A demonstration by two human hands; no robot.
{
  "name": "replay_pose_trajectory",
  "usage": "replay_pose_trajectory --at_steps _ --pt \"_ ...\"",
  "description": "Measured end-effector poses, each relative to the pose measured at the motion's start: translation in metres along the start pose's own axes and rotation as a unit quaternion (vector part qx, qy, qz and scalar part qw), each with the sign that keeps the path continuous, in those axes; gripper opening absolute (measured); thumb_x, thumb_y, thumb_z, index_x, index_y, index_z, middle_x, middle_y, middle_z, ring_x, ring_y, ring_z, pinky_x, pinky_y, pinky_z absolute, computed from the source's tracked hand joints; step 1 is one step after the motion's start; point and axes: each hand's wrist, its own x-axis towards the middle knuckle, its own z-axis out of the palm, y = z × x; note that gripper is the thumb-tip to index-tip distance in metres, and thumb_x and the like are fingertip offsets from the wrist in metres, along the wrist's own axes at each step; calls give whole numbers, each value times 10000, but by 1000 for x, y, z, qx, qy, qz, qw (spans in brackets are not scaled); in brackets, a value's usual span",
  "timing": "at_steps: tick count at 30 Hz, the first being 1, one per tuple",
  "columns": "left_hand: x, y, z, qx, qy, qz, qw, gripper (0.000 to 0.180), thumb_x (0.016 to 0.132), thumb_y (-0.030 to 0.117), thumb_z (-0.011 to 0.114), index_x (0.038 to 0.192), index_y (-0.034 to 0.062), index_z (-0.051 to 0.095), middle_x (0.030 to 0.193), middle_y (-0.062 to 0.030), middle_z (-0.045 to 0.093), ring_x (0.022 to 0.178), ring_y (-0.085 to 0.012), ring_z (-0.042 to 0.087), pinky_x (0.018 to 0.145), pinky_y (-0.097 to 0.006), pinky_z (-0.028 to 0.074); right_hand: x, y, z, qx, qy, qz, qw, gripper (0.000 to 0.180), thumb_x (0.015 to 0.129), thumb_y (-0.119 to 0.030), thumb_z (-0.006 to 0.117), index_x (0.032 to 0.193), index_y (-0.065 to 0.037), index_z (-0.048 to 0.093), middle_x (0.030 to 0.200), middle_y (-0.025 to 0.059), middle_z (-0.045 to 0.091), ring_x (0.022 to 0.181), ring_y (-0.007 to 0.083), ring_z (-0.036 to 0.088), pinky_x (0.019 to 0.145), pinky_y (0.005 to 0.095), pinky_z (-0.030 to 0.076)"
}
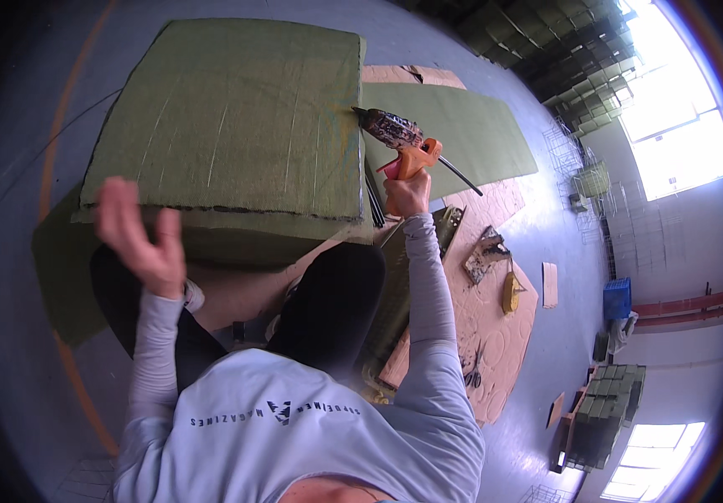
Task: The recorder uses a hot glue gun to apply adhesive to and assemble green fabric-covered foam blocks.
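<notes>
My right hand (pixel 409 194) grips an orange hot glue gun (pixel 393 130) with a dark, glue-crusted front. A black glue stick (pixel 462 178) juts from its rear. The gun's nozzle meets the right edge of a big green fabric-covered block (pixel 236 109); whether it touches, I cannot tell. Dark glue runs along the block's near edge and part of its right edge. Over the near left corner, my left hand (pixel 144 251) is raised, slightly blurred, fingers and thumb apart, holding nothing. Several black glue sticks (pixel 374 204) lie beside the block's right side.
Right of the block lie a flat green sheet (pixel 462 130) and brown cardboard (pixel 491 352). On the cardboard are scissors (pixel 474 369), a yellow tool (pixel 511 292) and a stained piece (pixel 486 254). Stacked green blocks (pixel 537 42) stand far right, a blue crate (pixel 617 298) by the wall.
</notes>
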Motion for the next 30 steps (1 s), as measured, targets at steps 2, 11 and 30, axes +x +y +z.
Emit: replay_pose_trajectory --at_steps 2,11,30 --pt "7 -37 -14 70 28 -130 989 696 941 358 631 1463 2 339 1500 -193 339 1390 -334 330 1128 -450 286 17 2 7 10 -2 20 1000 253 630 -113 680 798 66 617 667 164 644 679 275 683 631 382 515" --pt "17 -103 15 -296 192 -466 811 583 874 184 691 1370 0 445 1274 -118 522 1145 -221 516 988 -345 410 63 -11 28 -3 28 -21 999 272 624 -147 706 778 69 647 692 215 659 694 344 690 635 422 515" --pt "90 -389 16 -334 25 -414 846 476 923 197 574 1367 43 499 1220 -90 573 1078 -184 566 936 -301 455 71 -17 57 81 6 50 995 314 612 -120 754 844 43 619 742 138 671 681 253 668 657 391 520"
